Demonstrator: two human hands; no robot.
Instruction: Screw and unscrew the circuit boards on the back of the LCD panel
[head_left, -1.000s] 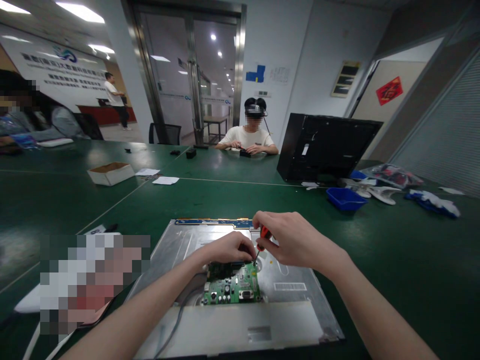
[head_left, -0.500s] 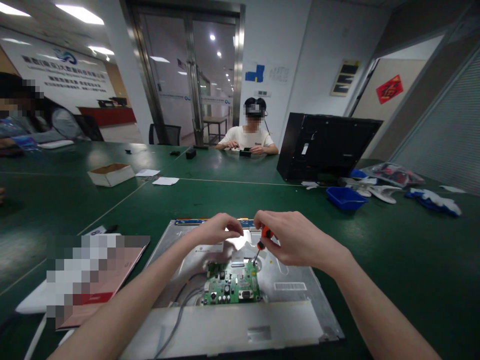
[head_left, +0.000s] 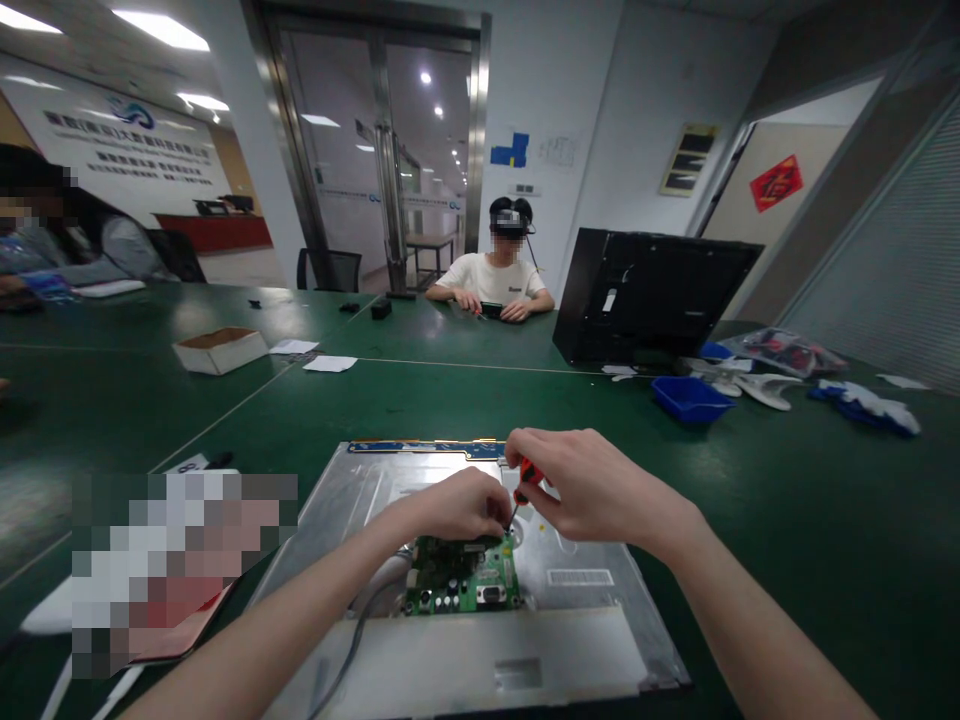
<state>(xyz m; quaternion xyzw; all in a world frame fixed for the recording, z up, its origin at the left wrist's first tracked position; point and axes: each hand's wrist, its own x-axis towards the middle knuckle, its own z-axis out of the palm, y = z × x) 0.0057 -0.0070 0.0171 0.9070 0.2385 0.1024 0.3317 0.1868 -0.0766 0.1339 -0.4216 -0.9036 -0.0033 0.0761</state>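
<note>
My right hand [head_left: 596,487] grips the red-and-black handle of a screwdriver [head_left: 528,476], its thin shaft slanting down to the upper right corner of a green circuit board [head_left: 469,580]. Close to the screwdriver's tip is my left hand [head_left: 459,503], its fingers pinched together above the board's upper edge. What lies between those fingertips, if anything, is hidden. The board sits on the grey metal back of a flat display panel [head_left: 581,600], which lies on the table. A grey cable [head_left: 358,640] runs from the board's left side toward me.
A phone-like pink item [head_left: 180,620] and white cables lie on the left. Beyond the panel are a white box [head_left: 221,350], a blue tray [head_left: 690,398], a black monitor [head_left: 652,295] and gloves [head_left: 862,403]. One person sits opposite, another at far left.
My left hand has come down and to the right, from above the panel to beside the screwdriver tip. My right hand keeps the screwdriver at nearly the same spot.
</note>
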